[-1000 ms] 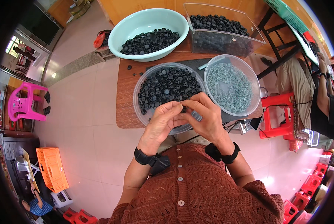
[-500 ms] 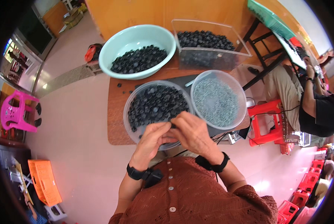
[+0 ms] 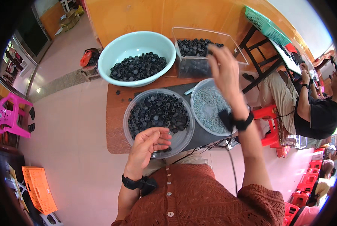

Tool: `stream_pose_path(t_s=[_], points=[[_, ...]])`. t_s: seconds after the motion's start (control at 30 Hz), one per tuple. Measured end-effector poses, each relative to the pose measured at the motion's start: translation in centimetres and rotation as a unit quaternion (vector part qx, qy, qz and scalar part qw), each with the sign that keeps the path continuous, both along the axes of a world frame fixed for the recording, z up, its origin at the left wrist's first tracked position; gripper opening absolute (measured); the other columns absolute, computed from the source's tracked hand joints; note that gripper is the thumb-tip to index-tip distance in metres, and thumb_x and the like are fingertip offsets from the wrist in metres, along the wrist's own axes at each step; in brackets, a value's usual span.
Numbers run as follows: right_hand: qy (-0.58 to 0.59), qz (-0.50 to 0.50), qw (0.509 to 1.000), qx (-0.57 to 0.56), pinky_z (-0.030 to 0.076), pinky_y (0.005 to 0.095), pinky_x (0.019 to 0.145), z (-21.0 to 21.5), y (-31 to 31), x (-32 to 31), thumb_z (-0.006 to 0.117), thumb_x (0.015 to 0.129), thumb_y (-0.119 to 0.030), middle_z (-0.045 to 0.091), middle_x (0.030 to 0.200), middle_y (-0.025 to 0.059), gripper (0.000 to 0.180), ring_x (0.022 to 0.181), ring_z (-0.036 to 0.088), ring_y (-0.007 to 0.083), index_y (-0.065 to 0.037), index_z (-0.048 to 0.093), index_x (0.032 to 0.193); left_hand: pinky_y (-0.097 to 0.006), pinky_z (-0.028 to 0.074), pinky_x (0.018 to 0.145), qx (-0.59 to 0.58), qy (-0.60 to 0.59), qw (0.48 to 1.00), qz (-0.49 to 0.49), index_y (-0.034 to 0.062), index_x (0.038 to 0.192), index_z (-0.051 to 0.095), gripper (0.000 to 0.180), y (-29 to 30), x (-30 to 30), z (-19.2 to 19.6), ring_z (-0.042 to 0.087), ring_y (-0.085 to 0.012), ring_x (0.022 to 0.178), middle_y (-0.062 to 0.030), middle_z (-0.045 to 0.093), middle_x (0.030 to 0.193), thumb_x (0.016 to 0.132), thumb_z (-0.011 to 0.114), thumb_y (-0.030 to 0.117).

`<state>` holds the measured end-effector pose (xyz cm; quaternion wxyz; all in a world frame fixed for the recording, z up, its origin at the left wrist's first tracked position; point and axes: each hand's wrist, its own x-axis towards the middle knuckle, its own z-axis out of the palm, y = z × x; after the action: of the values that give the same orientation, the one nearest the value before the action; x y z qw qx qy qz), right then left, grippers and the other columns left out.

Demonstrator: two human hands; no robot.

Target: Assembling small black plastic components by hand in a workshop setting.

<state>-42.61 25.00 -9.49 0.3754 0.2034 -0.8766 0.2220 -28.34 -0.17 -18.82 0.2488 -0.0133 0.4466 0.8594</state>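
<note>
My left hand (image 3: pixel 147 147) hovers at the near edge of a round clear tub (image 3: pixel 127 130), fingers loosely curled and apart, with nothing I can make out in them. Small black plastic caps (image 3: pixel 157 109) fill most of that tub. Farther off, my right hand (image 3: pixel 227 73) is raised at the front wall of a rectangular clear box (image 3: pixel 234 62) holding more black caps (image 3: pixel 194 47). Its fingertips are smeared by motion, so anything in them is hidden. Below that arm stands a round clear tub of metal screws (image 3: pixel 210 103), partly covered by the wrist.
A pale green basin (image 3: pixel 108 49) with black pieces stands at the back left of the brown table (image 3: pixel 115 113). A few loose pieces (image 3: pixel 118 92) lie near it. At right, a person (image 3: pixel 311 109) sits on a red stool (image 3: pixel 268 113). Cables (image 3: pixel 204 147) hang at the table's front.
My hands were together over the near tub, fingers on a small black piece. Now they are apart: the right has moved up and away to the clear box, while the left stays near the tub.
</note>
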Motion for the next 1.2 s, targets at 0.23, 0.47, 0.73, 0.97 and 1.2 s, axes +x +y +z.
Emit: stream_pose_path(t_s=[0.23,0.47,0.73,0.97,1.2], points=[[-0.081,0.018,0.996,-0.020,0.047,0.0393,0.068,-0.8,-1.6,2.5,0.059,0.080,-0.005,0.057,0.098,0.0179,0.034,0.080,0.059,0.0343,-0.002,0.053,0.113,-0.028,0.055,0.072,0.008,0.010,0.996,0.093,-0.0050,0.109,0.056,0.028,-2.8,0.8,-0.7,0.065,-0.0185,0.081,-0.0143,0.064,0.094,0.093,0.048,0.017],[-0.303,0.111,0.944,-0.069,0.046,0.0359,0.060,-8.3,-5.1,10.8,0.063,0.074,-0.002,0.060,0.076,0.0140,0.012,0.068,0.060,0.0311,-0.001,0.065,0.085,-0.027,0.056,0.070,-0.010,0.017,0.988,0.151,-0.0041,0.107,0.057,0.026,-4.8,1.3,-1.5,0.065,-0.0177,0.079,-0.0139,0.065,0.092,0.092,0.049,0.015],[-0.319,0.045,0.942,-0.097,0.046,0.0351,0.057,-9.9,-4.9,12.1,0.064,0.072,-0.002,0.059,0.072,0.0118,0.008,0.064,0.060,0.0298,-0.002,0.066,0.080,-0.027,0.054,0.073,-0.024,0.007,0.985,0.172,-0.0016,0.106,0.059,0.024,-5.0,1.9,-1.9,0.065,-0.0167,0.081,-0.0134,0.065,0.093,0.092,0.051,0.016],[-0.319,0.148,0.934,-0.065,0.047,0.0361,0.056,-10.8,-8.0,13.7,0.067,0.072,-0.007,0.057,0.077,0.0100,0.017,0.064,0.059,0.0286,-0.005,0.063,0.088,-0.027,0.054,0.073,-0.023,0.004,0.985,0.170,-0.0024,0.106,0.059,0.024,-4.4,1.6,-2.0,0.065,-0.0165,0.081,-0.0128,0.065,0.093,0.092,0.052,0.016],[-0.303,0.182,0.933,-0.068,0.046,0.0400,0.057,-11.6,-9.3,13.1,0.063,0.075,-0.007,0.053,0.077,0.0105,0.012,0.069,0.058,0.0316,-0.003,0.060,0.085,-0.026,0.054,0.071,-0.073,0.019,0.983,0.164,-0.0013,0.106,0.059,0.023,-3.3,2.0,-2.0,0.064,-0.0161,0.082,-0.0127,0.065,0.094,0.091,0.052,0.015]])
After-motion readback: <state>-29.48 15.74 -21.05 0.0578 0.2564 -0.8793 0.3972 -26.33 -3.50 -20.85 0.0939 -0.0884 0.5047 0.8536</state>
